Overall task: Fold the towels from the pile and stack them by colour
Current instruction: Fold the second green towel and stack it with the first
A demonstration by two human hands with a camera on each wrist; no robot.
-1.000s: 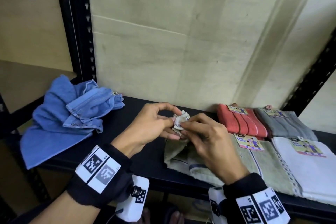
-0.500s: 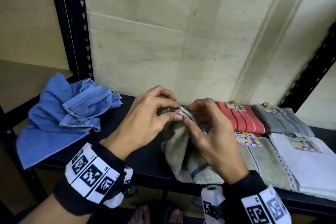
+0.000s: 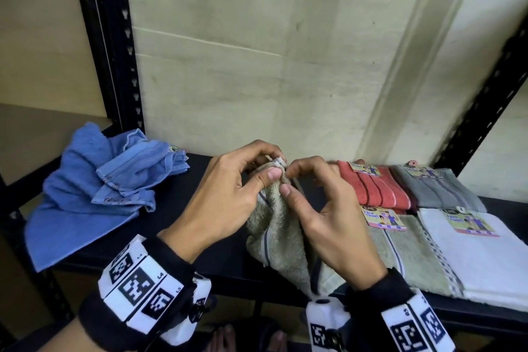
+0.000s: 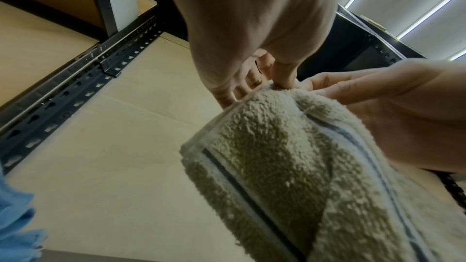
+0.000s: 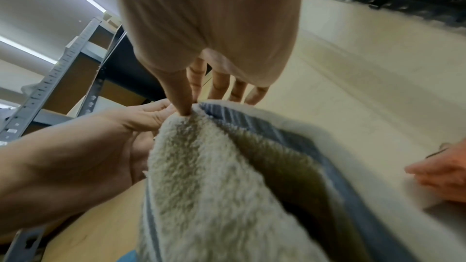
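Your left hand [image 3: 225, 194] and right hand [image 3: 328, 208] both pinch the top corner of the olive-green towel [image 3: 278, 234] by its small white tag [image 3: 279, 162], lifting it over the black shelf [image 3: 200, 254]. The folded green towel [image 3: 411, 251] beside it carries a card label [image 3: 381, 217] reading "Face Towel"; the tag's print is illegible

a black shelf [image 3: 200, 163] carries crumpled blue towels [image 3: 94, 197] and folded towels [image 3: 428, 226].

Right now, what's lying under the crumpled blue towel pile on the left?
The crumpled blue towel pile rests on the black metal shelf, one corner overhanging its front edge. Anything beneath the folds is covered.
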